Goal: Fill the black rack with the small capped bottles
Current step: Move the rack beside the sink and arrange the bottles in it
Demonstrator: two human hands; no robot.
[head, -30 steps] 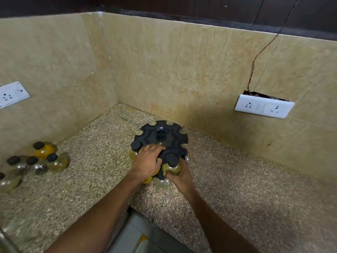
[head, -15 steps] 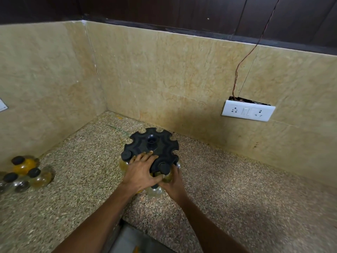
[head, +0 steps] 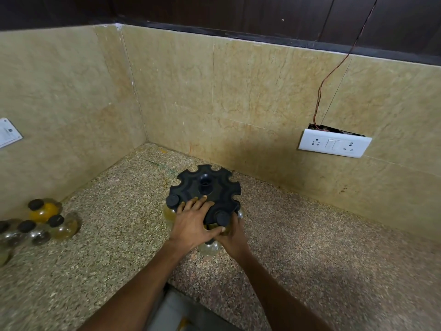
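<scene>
A round black rack (head: pixel 207 187) with notches around its rim stands on the speckled counter near the corner. My left hand (head: pixel 193 223) lies flat on its near top, fingers spread. A black-capped bottle (head: pixel 172 202) sits in a notch at the rack's left. Another capped bottle (head: pixel 221 220) sits in a front notch, and my right hand (head: pixel 232 237) grips it from below and the right. A further bottle (head: pixel 210 248) shows under my hands. Several loose capped bottles (head: pixel 56 224) with yellowish fill lie at the far left.
Tiled walls meet in a corner behind the rack. A white switch plate (head: pixel 334 145) with a loose wire hangs on the right wall, and another plate (head: pixel 8 136) sits on the left wall. The counter's front edge (head: pixel 171 292) is near my arms.
My hands stay on the rack and the front bottle. The view has shifted, so the loose bottles at the left show more fully than half a second ago.
</scene>
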